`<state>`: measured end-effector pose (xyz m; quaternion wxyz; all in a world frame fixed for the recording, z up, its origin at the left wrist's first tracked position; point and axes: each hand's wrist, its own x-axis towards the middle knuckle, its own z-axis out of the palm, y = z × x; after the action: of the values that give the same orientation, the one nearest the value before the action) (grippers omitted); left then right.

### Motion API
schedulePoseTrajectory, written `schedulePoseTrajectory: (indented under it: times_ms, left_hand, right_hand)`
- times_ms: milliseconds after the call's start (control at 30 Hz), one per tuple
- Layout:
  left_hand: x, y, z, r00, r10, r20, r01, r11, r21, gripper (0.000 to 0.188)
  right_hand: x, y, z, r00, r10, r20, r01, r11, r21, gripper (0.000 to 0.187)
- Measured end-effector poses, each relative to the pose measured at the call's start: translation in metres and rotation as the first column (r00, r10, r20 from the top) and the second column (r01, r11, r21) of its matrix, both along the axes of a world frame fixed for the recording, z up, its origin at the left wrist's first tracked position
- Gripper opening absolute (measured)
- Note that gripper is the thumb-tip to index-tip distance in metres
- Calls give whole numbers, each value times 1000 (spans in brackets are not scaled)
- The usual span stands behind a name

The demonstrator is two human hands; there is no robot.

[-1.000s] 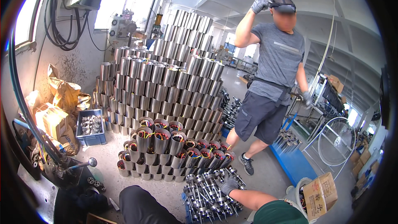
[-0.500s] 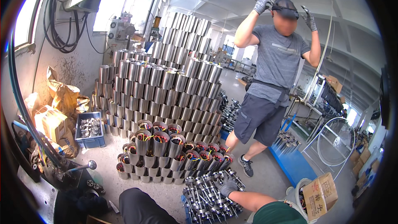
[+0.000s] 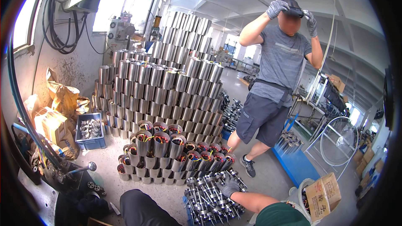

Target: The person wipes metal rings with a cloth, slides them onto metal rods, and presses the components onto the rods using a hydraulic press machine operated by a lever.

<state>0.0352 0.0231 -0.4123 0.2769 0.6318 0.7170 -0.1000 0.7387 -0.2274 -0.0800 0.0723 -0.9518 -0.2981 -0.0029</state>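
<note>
Head view: right hand, gloved, fingers curled on a rotor shaft in the rotor pile low centre. Left hand not seen. Just behind pile: short rows of wound stators, then tall stack of steel shells. Co-worker stands right of the stack, both hands at cap; blue bin left

silvery shafted rotors heaped crisscross in a blue crate on the floor

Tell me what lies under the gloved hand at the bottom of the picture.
The gloved right hand rests on a heap of metal rotors with shafts, piled in a blue crate. The crate's floor and the lower rotors are covered. The left hand is out of view.
</note>
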Motion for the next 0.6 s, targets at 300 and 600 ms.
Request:
schedulePoseTrajectory:
  times_ms: [300, 600]
  left_hand:
    - [-22, 0, 11, 999, 18, -36, -16, 998, 58, 61]
    - [17, -20, 84, 998, -46, 42, 50, 994, -100, 68]
  right_hand:
    - [4, 0, -9, 991, 39, 129, -42, 999, 22, 94]
    - [4, 1, -12, 990, 30, 140, -35, 999, 31, 91]
